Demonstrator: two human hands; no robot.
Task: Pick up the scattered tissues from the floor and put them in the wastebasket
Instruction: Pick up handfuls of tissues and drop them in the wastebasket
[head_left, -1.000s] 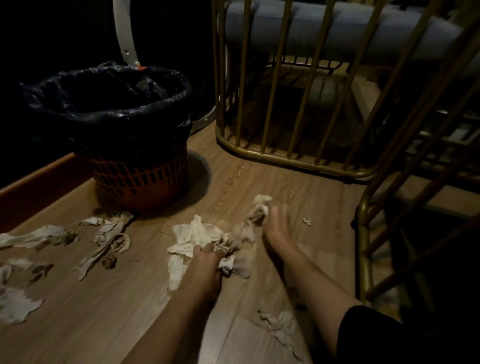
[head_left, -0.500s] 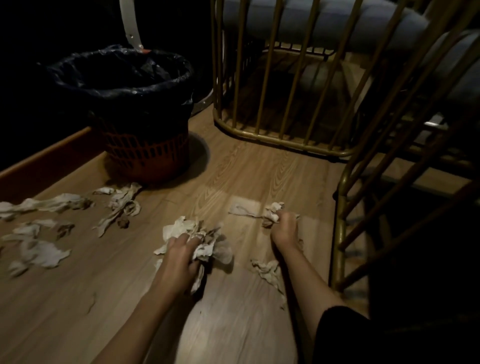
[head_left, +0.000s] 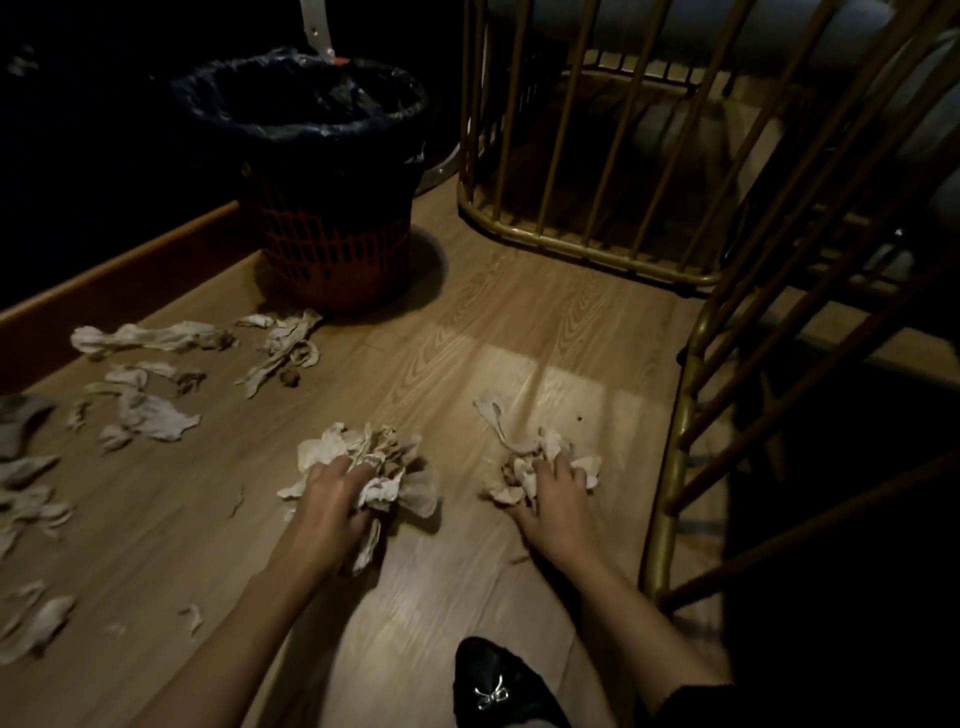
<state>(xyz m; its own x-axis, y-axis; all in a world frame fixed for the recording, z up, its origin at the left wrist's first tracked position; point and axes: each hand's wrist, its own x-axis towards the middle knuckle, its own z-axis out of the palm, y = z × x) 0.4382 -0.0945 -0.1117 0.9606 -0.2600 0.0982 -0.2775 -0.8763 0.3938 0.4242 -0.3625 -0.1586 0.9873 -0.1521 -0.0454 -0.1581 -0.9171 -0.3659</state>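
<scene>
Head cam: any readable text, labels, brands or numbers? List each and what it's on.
None readable.
Wastebasket and its black liner: no label visible.
Tissues: no print that can be made out; the frame is dim.
Shoe: a small silver ornament only, no lettering.
White strip behind the basket: fasteners, no text.

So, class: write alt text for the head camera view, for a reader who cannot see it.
Two bare hands, left hand and right hand, each gather a wad of crumpled tissues on a wooden floor. More tissues lie scattered left, near a bag-lined wastebasket.
</scene>
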